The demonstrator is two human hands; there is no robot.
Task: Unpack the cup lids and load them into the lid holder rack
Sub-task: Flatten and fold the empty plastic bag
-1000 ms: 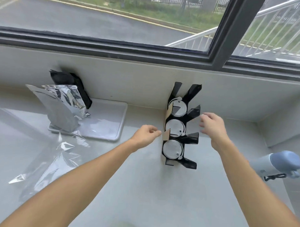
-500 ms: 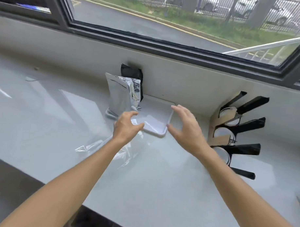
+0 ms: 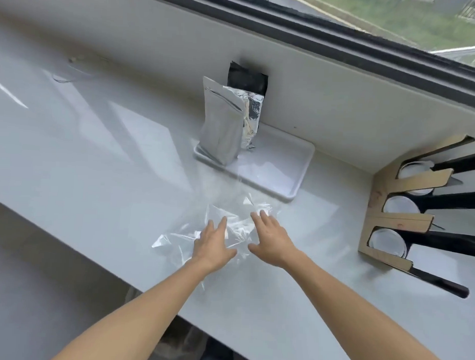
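Note:
The lid holder rack (image 3: 399,220), cardboard with black fins, stands at the right on the white counter. White cup lids (image 3: 397,207) fill three of its slots. A crumpled clear plastic wrapper (image 3: 237,217) lies flat on the counter in the middle. My left hand (image 3: 214,242) and my right hand (image 3: 270,236) rest side by side on this wrapper, palms down and fingers spread. Neither hand holds anything.
A white tray (image 3: 298,165) sits against the wall behind the wrapper, with a silver foil pouch (image 3: 222,125) and a black pouch (image 3: 248,78) standing at its left end. The counter's front edge (image 3: 94,245) runs diagonally on the left. A window frame (image 3: 343,38) lines the back.
The view swung left, away from the rack. Both hands left the rack, crossed over the tray's near edge and came down flat on the clear wrapper.

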